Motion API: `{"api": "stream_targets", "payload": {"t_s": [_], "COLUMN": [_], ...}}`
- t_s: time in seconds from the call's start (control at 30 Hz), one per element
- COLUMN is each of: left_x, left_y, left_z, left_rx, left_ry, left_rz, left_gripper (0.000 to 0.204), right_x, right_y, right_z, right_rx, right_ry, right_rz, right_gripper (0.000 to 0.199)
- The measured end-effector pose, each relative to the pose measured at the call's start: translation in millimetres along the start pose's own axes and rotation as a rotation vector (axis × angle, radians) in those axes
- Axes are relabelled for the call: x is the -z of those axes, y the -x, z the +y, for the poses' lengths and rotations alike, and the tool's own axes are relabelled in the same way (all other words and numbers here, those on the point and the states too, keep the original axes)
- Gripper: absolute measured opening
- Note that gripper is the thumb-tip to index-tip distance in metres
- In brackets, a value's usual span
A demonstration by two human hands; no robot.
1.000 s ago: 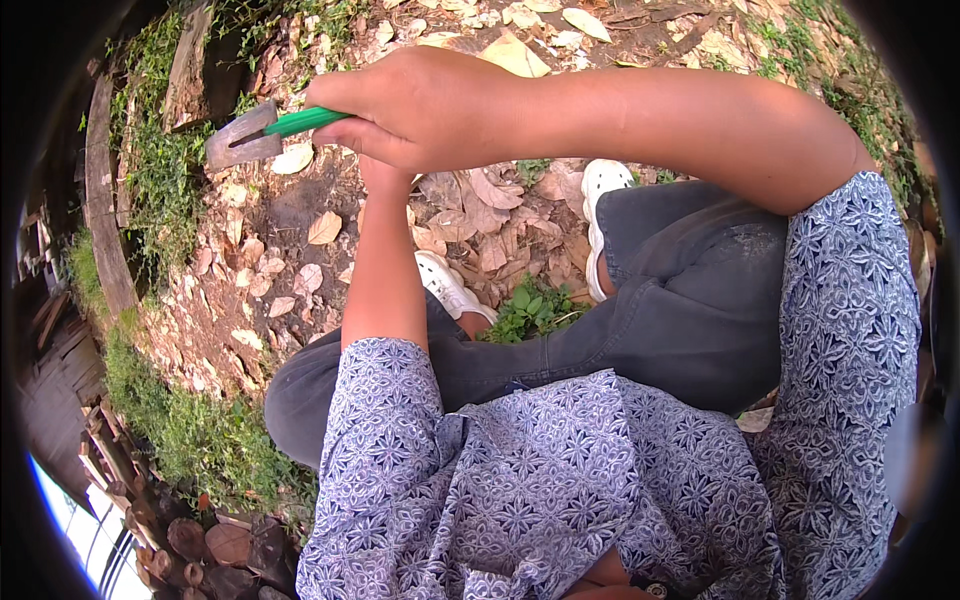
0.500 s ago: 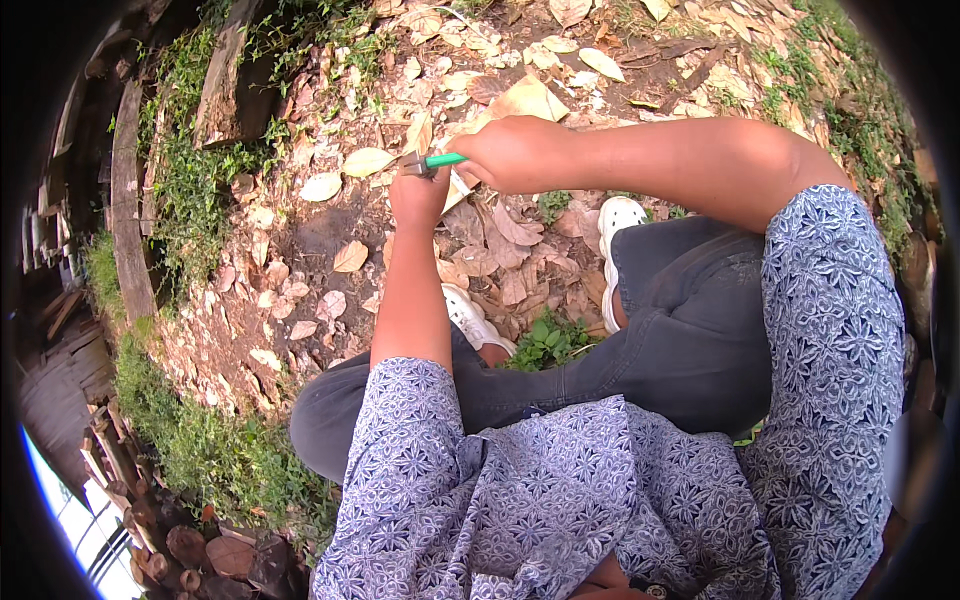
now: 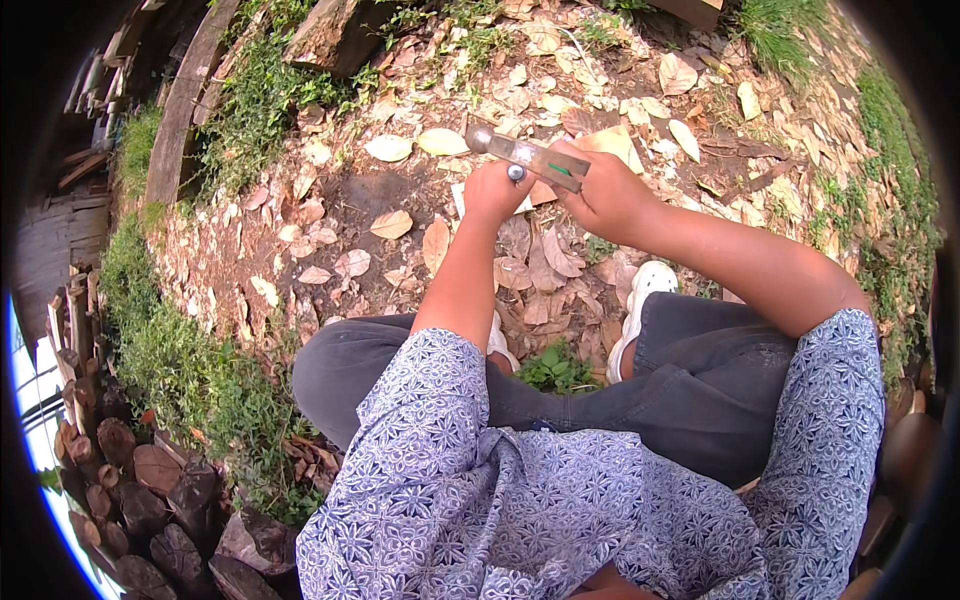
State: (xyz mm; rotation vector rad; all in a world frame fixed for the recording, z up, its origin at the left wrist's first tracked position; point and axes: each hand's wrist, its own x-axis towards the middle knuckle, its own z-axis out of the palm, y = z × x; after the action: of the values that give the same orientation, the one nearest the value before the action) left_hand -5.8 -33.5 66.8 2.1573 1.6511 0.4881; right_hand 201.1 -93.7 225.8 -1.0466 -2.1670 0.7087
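Observation:
My right hand (image 3: 612,195) is closed around the green handle of a claw hammer (image 3: 520,153). The hammer's metal head lies above my left hand, its round face at the left and its claw at the right. My left hand (image 3: 488,196) is closed in a fist around an upright metal rod (image 3: 516,172), whose round silvery end shows beside the hammer head. Its lower part is hidden by the fist. A pale flat piece (image 3: 461,198) shows beside and behind my left hand; I cannot tell what it is.
Dry leaves (image 3: 391,224) cover the brown ground between and beyond my white shoes (image 3: 650,280). A wooden beam (image 3: 338,38) lies at the upper left, next to green plants (image 3: 245,130). Stacked logs (image 3: 150,505) stand at the lower left. A tan flat sheet (image 3: 618,148) lies beyond my right hand.
The hammer has come up off my left hand toward me, so its head now shows from above with the claw. The rod's end has come into sight. The whole view has shifted.

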Motion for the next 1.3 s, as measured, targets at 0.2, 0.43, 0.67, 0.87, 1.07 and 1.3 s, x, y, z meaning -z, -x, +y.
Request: {"api": "stream_targets", "payload": {"t_s": [0.2,0.43,0.67,0.87,1.07,1.3], "left_x": [3,18,11,2,12,14], "left_y": [10,-5,-13,-4,-3,-8], "left_z": [-9,28,22,-27,4,8], "left_rx": [-0.009,0.071,0.039,-0.076,-0.010,-0.053], "left_ry": [-0.036,0.025,-0.015,-0.013,0.015,-0.021], "left_rz": [0.035,-0.124,-0.161,-0.027,-0.060,-0.085], "left_gripper": [0.044,0.045,0.047,0.044,0.048,0.046], "right_x": [9,3,-1,12,12,9], "right_y": [-8,-2,-8,-30,-20,-5], "right_z": [-28,1,15,-32,15,44], "right_rx": [-0.161,-0.393,-0.394,-0.126,-0.254,-0.338], "right_ry": [0.061,0.221,0.267,0.029,0.282,0.342], "right_rz": [-0.176,-0.342,-0.401,-0.173,-0.189,-0.416], "right_gripper": [0.018,0.016,0.016,0.022,0.023,0.029]}}
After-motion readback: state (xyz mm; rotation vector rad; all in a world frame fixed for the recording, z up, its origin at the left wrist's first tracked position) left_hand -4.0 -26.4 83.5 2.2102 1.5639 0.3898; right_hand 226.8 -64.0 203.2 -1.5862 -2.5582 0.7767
